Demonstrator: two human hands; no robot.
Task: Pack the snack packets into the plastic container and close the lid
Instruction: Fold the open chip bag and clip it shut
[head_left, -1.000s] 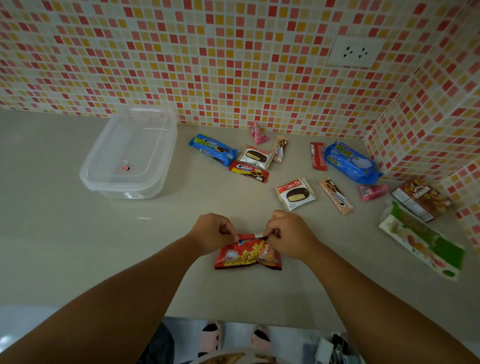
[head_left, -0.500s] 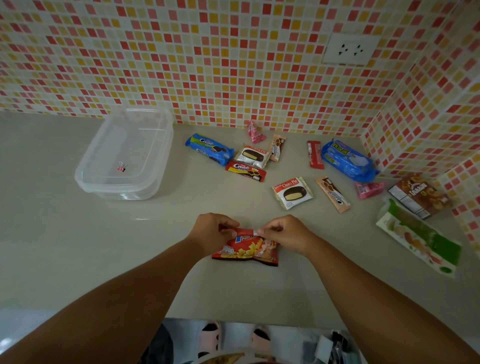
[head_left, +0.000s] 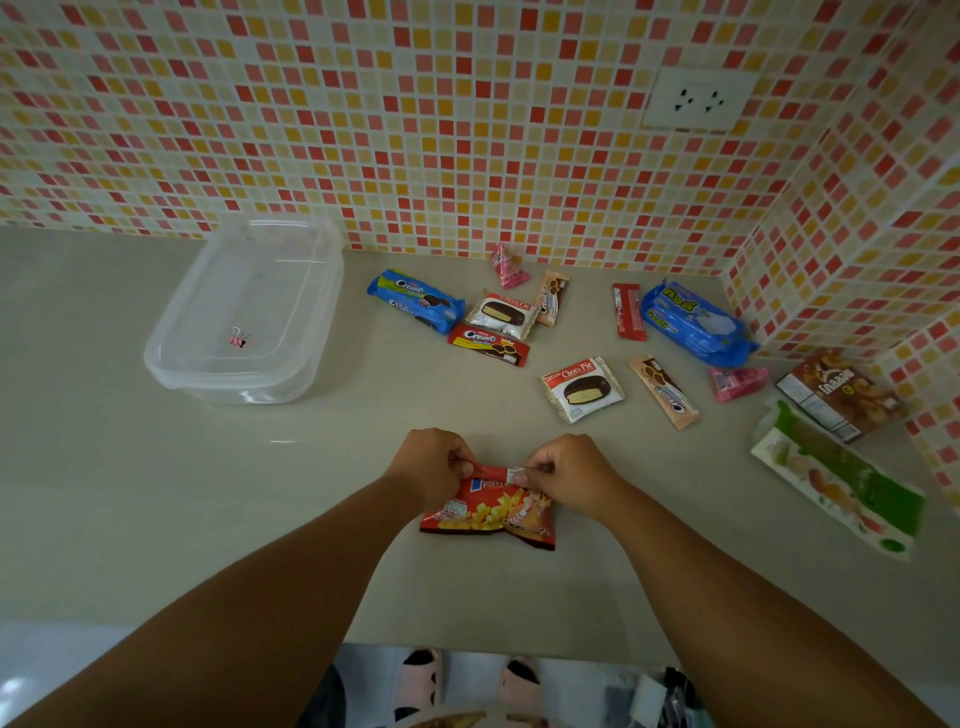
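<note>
Left hand (head_left: 434, 462): we see it curled, fingers and thumb pinching the left end of the folded top edge of the red chip bag (head_left: 491, 512). Right hand (head_left: 563, 475): likewise curled, pinching the right end of the same fold. The bag lies flat on the counter (head_left: 156, 519), near its front edge, between the two hands; its upper corners are covered by our fingers, and the print is too small to read in full.

Container (head_left: 244, 312): clear plastic, far left on the counter, near the tiled wall (head_left: 363, 130), well apart from the bag. We cannot tell whether a lid sits on it or beneath it. A small pink clip (head_left: 238, 339) shows through the plastic; inside or underneath, we cannot say.

Loose packets: blue cookie pack (head_left: 415, 300), two Choco Pie packs (head_left: 501, 314) (head_left: 582, 388), red Cream-O bar (head_left: 488, 345), pink sachets (head_left: 508, 265) (head_left: 737, 383), large blue pack (head_left: 693, 322), brown box (head_left: 836, 397), green pouch (head_left: 841, 480); all lie right of the container.

Outlet (head_left: 696, 98): on the wall, upper right.

Below the counter edge: slippered feet (head_left: 467, 680), partly cut off; objects beside them blurred.
</note>
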